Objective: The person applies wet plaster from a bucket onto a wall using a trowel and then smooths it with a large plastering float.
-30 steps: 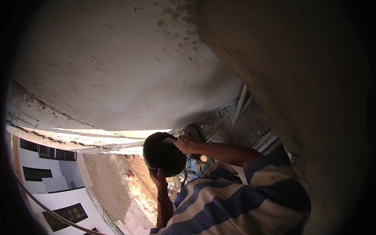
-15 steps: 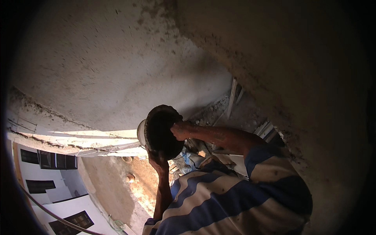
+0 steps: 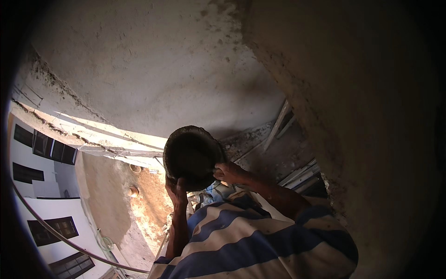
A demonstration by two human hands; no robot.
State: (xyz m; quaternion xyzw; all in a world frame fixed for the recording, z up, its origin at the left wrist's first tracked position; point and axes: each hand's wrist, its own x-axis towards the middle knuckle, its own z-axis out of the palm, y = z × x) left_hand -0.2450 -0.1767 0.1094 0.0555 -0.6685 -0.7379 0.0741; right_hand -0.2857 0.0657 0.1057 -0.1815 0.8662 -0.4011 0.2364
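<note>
Neither of my hands shows in the head view. Below me stands another person in a blue-and-white striped shirt (image 3: pixel 260 237), seen from above. That person's two hands hold up a dark round pan (image 3: pixel 191 156): one hand (image 3: pixel 178 191) supports it from underneath, the other hand (image 3: pixel 231 172) grips its right rim. I see the pan's dark side, and its contents cannot be seen. A bluish cloth (image 3: pixel 216 189) sits between the raised arms.
A rough plastered wall (image 3: pixel 153 69) fills the top and curves down the right side (image 3: pixel 371 153). Wooden planks (image 3: pixel 278 125) lean behind the person. Far below on the left lie sandy ground (image 3: pixel 139 204), a white building with dark windows (image 3: pixel 42 186) and a slack cable (image 3: pixel 55 232).
The other person has lifted the pan higher and nearer to me, and now holds it about steady. The view has shifted slightly.
</note>
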